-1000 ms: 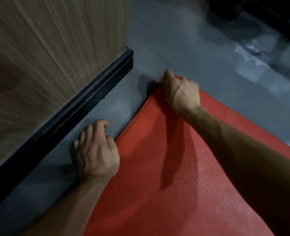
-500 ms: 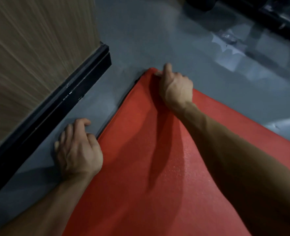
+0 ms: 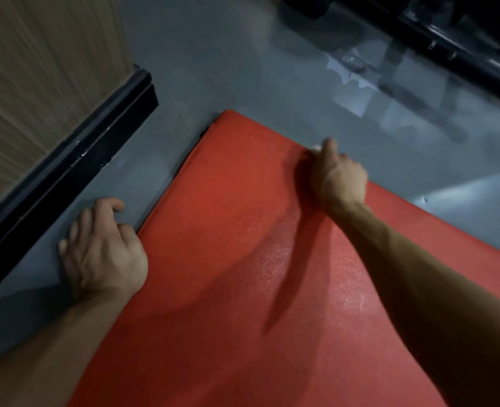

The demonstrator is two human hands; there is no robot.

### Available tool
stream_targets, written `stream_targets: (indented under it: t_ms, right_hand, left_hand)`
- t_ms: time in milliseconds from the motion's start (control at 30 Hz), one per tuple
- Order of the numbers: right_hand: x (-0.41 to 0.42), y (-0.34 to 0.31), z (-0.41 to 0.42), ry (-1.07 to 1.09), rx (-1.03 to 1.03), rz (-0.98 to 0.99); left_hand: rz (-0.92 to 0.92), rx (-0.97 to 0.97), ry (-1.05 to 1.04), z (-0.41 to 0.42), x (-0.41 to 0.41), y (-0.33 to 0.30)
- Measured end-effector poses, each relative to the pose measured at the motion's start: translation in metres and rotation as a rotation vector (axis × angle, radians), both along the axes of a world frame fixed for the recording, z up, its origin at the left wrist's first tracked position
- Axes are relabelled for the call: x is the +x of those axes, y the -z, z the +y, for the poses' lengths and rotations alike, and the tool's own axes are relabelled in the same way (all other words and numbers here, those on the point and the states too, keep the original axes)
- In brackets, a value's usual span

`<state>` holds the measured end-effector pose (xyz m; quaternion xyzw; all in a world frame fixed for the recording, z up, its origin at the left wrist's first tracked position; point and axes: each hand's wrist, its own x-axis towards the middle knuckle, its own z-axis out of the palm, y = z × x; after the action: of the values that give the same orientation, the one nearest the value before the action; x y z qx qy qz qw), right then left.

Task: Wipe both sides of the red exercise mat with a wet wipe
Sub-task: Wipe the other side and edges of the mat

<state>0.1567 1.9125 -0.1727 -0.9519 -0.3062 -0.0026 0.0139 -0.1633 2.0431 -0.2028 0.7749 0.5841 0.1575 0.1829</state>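
The red exercise mat (image 3: 228,259) lies flat on the grey floor, its far corner toward the top centre. My right hand (image 3: 339,177) presses down near the mat's far right edge, fingers curled round a white wet wipe (image 3: 316,147), of which only a small bit shows past the fingers. My left hand (image 3: 102,248) rests on the floor just beside the mat's left edge, fingers loosely bent and holding nothing.
A wood-panelled wall with a black base rail (image 3: 66,171) runs along the left, close to the mat. Dark gym equipment frames (image 3: 454,45) stand at the far right. Grey floor (image 3: 242,69) with light reflections lies beyond the mat.
My right hand has slid from the mat's far corner to the right along the far edge. The left hand stays planted on the floor.
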Motion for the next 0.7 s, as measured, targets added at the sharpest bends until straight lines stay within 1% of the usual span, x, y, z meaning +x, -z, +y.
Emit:
stream_targets:
  t_ms: [67,133,200,267,333,367,433,500,567,633,700]
  right_hand:
    - [0.009,-0.005,-0.032,0.136,0.041,-0.003]
    - [0.007,-0.003,-0.03,0.175,0.05,-0.002]
    - [-0.004,0.003,-0.001,0.13,0.05,0.013]
    - [-0.022,0.008,0.034,0.006,0.046,0.056]
    - [-0.031,0.007,0.045,-0.094,0.056,0.051]
    - [-0.028,0.006,0.037,-0.11,0.061,0.039]
    - [-0.008,0.001,-0.001,-0.04,0.033,0.028]
    - [0.01,-0.008,-0.051,0.126,0.006,0.036]
    - [0.02,-0.013,-0.079,0.25,0.0,0.023]
    - [0.018,-0.008,-0.07,0.256,0.03,0.023]
    - [0.009,0.0,-0.034,0.189,0.059,0.061]
  left_hand:
    - [0.001,0.006,0.013,-0.001,0.001,0.0]
    - [0.002,0.01,0.009,0.0,0.001,0.001]
    - [0.002,0.01,-0.001,-0.001,0.0,0.002]
    - [0.001,0.022,-0.002,0.0,0.0,0.002]
    - [0.001,0.026,-0.001,-0.001,0.0,0.001]
    - [0.001,0.026,-0.001,-0.001,0.0,0.001]
    - [0.003,0.029,0.006,0.0,0.0,0.0]
    - [0.004,0.034,0.004,0.0,0.0,0.001]
    - [-0.002,0.026,-0.002,-0.001,0.0,0.002]
    - [-0.005,0.024,-0.004,0.0,0.0,0.002]
    - [-0.013,0.032,0.001,-0.001,0.001,0.002]
